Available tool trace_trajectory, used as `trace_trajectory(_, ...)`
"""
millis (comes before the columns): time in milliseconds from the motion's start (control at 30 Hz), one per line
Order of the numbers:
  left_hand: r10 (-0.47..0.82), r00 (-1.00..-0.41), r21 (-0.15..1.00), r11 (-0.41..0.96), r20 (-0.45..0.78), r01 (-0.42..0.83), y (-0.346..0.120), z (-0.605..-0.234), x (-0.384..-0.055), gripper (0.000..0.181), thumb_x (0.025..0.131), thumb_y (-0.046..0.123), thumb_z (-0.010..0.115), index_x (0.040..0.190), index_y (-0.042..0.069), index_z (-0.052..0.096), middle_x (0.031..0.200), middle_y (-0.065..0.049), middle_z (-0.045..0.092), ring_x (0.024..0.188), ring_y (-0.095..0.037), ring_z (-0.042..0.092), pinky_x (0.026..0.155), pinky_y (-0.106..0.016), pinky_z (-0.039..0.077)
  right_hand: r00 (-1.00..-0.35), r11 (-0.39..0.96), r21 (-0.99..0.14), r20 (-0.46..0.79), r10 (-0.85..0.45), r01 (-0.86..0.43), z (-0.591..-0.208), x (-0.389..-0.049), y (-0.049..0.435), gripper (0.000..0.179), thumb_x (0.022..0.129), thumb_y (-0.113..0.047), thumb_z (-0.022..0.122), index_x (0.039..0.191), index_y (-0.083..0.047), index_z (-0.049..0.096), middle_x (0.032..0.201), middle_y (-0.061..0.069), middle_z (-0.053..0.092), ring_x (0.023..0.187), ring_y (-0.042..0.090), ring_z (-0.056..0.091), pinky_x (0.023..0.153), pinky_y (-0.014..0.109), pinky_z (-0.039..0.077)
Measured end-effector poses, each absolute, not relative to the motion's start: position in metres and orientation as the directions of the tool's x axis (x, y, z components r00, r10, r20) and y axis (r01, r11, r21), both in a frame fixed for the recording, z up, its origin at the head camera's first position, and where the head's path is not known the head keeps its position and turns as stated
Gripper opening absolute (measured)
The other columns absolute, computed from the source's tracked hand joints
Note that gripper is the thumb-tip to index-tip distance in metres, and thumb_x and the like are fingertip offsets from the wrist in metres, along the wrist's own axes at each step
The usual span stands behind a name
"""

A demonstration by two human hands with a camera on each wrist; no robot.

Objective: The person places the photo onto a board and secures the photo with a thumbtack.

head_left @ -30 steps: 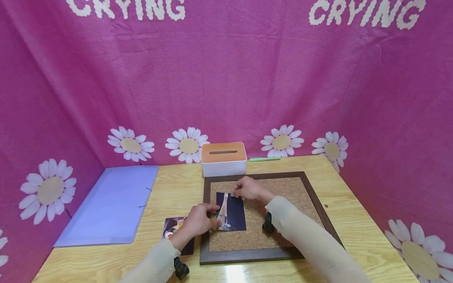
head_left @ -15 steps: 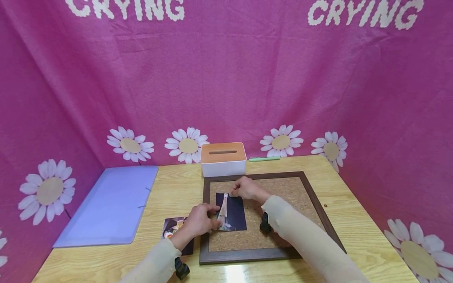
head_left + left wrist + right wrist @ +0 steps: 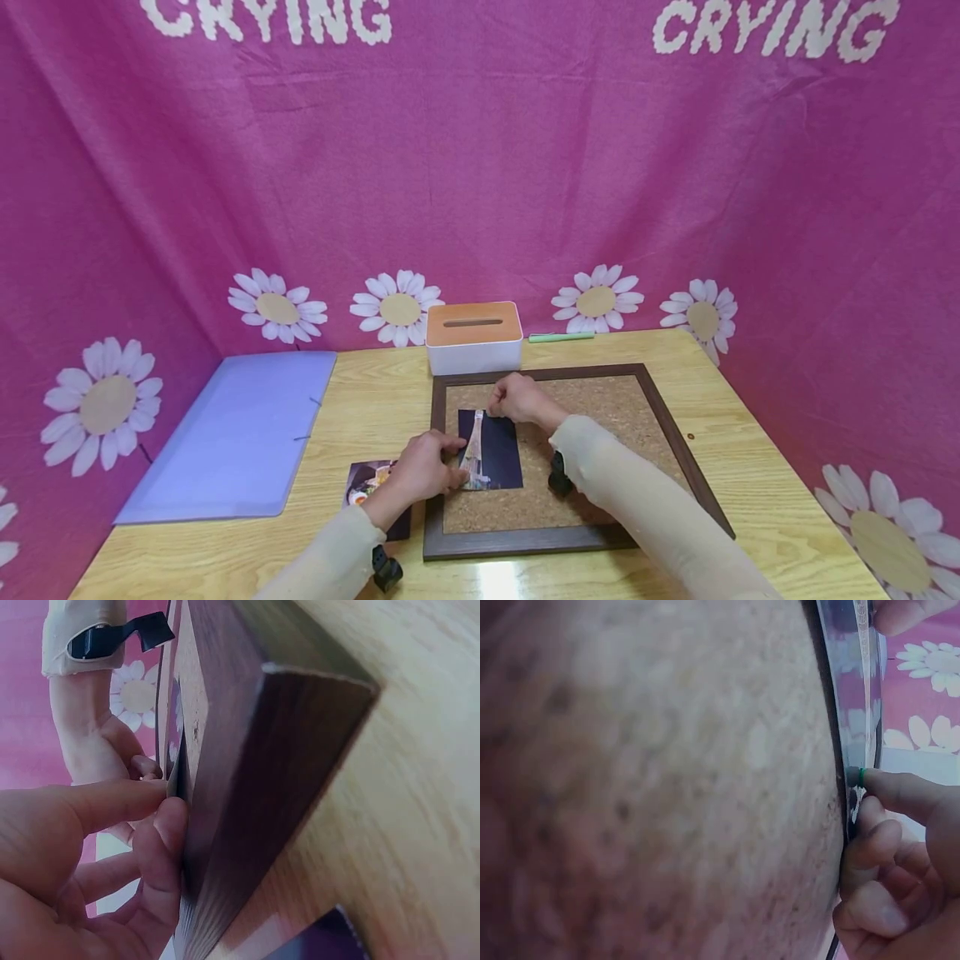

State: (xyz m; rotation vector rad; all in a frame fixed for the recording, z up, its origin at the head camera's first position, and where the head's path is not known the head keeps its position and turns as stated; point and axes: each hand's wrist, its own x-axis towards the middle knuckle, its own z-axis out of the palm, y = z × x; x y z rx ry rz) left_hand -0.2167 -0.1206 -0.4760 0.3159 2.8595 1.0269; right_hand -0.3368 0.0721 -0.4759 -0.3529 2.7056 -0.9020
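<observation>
A photo of a lit tower against a dark sky point(image 3: 500, 454) lies over the left part of a framed corkboard point(image 3: 585, 500). My left hand point(image 3: 423, 467) pinches the photo's lower left edge between thumb and index finger, beside the frame's dark wood point(image 3: 232, 765). At the photo's top right corner, my right hand point(image 3: 520, 400) has its fingers curled. A small green thumbtack point(image 3: 862, 778) shows at its fingertip in the right wrist view, against the glossy photo point(image 3: 851, 697). Most of the tack is hidden by the fingertip.
Partly under my left forearm lies a second photo, of food point(image 3: 362, 487). A translucent lilac folder point(image 3: 232, 433) rests at the left. Behind the board stand a tissue box point(image 3: 474, 358) and a green pen-like stick point(image 3: 561, 337). A small brown round spot point(image 3: 691, 436) shows at the right.
My right wrist and forearm have shifted slightly left while the fingers stay at the photo's top right corner. The left hand and the photo have hardly moved.
</observation>
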Motion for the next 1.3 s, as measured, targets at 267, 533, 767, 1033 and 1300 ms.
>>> trace_trajectory(267, 0.228, -0.974, 0.623, 0.762, -0.003, 0.176, -0.120, -0.475, -0.216, 0.048, 0.073, 0.016, 0.087, 0.118, 0.005, 0.073, 0.102, -0.009, 0.068, 0.094, -0.022, 0.062, 0.084, -0.040, 0.053, -0.911, 0.749, -0.649, -0.217, -0.351, -0.134, -0.471, -0.334, 0.079, 0.006, 0.092, -0.018, 0.071, 0.087, -0.015, 0.070, 0.081, 0.000, 0.066, 0.068, 0.014, 0.060, 0.058, 0.025, 0.047)
trace_trajectory(533, 0.216, -0.975, 0.673, 0.729, -0.054, 0.124, -0.125, -0.471, -0.216, 0.045, 0.078, 0.017, 0.084, 0.120, 0.005, 0.071, 0.105, -0.009, 0.069, 0.092, -0.020, 0.060, 0.079, -0.036, 0.054, -0.903, 0.702, -0.681, -0.143, -0.405, -0.207, -0.461, -0.329, 0.096, 0.007, 0.094, -0.018, 0.068, 0.098, -0.014, 0.072, 0.081, 0.003, 0.069, 0.062, 0.015, 0.065, 0.060, 0.025, 0.047)
trace_trajectory(767, 0.219, -0.975, 0.806, 0.585, -0.047, 0.092, -0.138, -0.468, -0.214, 0.039, 0.084, 0.007, 0.076, 0.122, 0.001, 0.069, 0.106, -0.013, 0.070, 0.081, -0.017, 0.064, 0.060, -0.027, 0.055, -0.896, 0.646, -0.725, -0.094, -0.434, -0.237, -0.450, -0.321, 0.118, 0.014, 0.095, -0.012, 0.064, 0.105, -0.007, 0.071, 0.084, 0.005, 0.070, 0.070, 0.020, 0.067, 0.066, 0.027, 0.046)
trace_trajectory(1033, 0.104, -0.995, 0.802, 0.594, -0.006, 0.057, -0.152, -0.459, -0.208, 0.038, 0.085, 0.013, 0.078, 0.122, 0.007, 0.070, 0.111, -0.010, 0.071, 0.083, -0.016, 0.070, 0.065, -0.030, 0.057, -0.906, 0.645, -0.714, -0.037, -0.422, -0.271, -0.436, -0.313, 0.147, 0.017, 0.096, -0.013, 0.064, 0.110, -0.006, 0.071, 0.094, 0.002, 0.070, 0.084, 0.016, 0.059, 0.067, 0.028, 0.048)
trace_trajectory(1300, 0.028, -1.000, 0.837, 0.547, 0.006, 0.021, -0.169, -0.457, -0.199, 0.039, 0.085, 0.014, 0.078, 0.122, 0.009, 0.070, 0.116, -0.011, 0.071, 0.086, -0.016, 0.073, 0.062, -0.026, 0.054, -0.909, 0.636, -0.705, 0.031, -0.416, -0.315, -0.424, -0.304, 0.177, 0.016, 0.096, -0.015, 0.066, 0.109, -0.008, 0.071, 0.094, 0.003, 0.069, 0.086, 0.017, 0.060, 0.071, 0.029, 0.049)
